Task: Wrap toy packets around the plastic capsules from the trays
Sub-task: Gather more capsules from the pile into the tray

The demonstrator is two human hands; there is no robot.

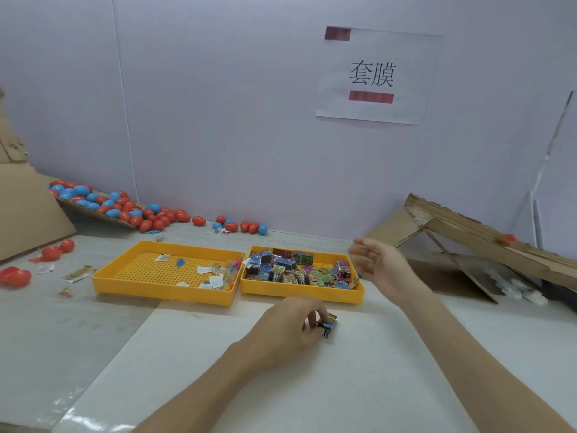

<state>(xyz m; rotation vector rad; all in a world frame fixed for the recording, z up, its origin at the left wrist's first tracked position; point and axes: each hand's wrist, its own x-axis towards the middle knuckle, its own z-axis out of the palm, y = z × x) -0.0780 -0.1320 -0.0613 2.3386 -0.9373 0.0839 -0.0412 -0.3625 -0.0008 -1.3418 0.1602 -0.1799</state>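
While two yellow trays (pixel 162 292) sit together, left hand (pixel 287 326) pinches one packet (pixel 329 323).

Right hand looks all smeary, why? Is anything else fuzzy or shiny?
Head view: the right hand is motion-blurred; the left hand pinching a packet looks sharper. Head view: red capsules at the left edge are blurry, and glare streaks the mat at its near-left corner.

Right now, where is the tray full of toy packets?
In the head view, the packet tray sits mid-table, immediately right of the other yellow tray, beyond the left hand and beside the open right hand.
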